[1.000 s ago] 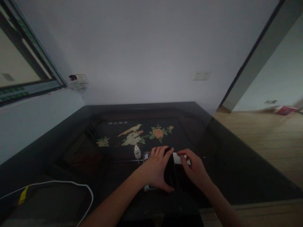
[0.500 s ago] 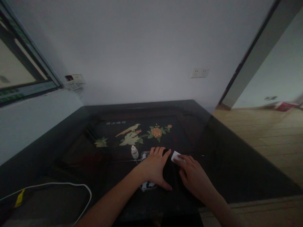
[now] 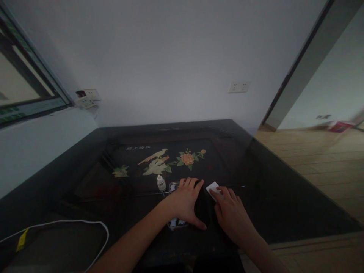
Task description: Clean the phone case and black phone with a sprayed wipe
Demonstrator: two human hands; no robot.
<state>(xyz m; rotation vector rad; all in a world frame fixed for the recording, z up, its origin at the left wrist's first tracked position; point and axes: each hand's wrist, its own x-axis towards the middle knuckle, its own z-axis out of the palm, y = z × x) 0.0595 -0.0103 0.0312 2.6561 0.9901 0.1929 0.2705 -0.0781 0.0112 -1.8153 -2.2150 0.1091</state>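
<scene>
My left hand [image 3: 184, 203] spans a black phone [image 3: 203, 207] that lies flat on the dark table [image 3: 273, 189], fingers at its far end and thumb at its near end. My right hand [image 3: 231, 214] rests on the phone's right side, its fingers pressed on a small white square piece [image 3: 212, 186]. A clear phone case [image 3: 176, 223] shows from under my left hand. A small clear dropper bottle [image 3: 161, 183] stands just left of my left hand.
The table top bears a bird-and-flower inlay [image 3: 165, 161]. A white cable [image 3: 85, 224] with a yellow tag loops at the near left. Wall sockets [image 3: 239, 87] sit on the back wall, a window [image 3: 25, 91] at left, wooden floor [image 3: 313, 159] at right.
The phone, tilted up on edge in my left hand a second ago, now lies flat. My right hand went from pinching the white piece above it to pressing it down, sliding slightly nearer.
</scene>
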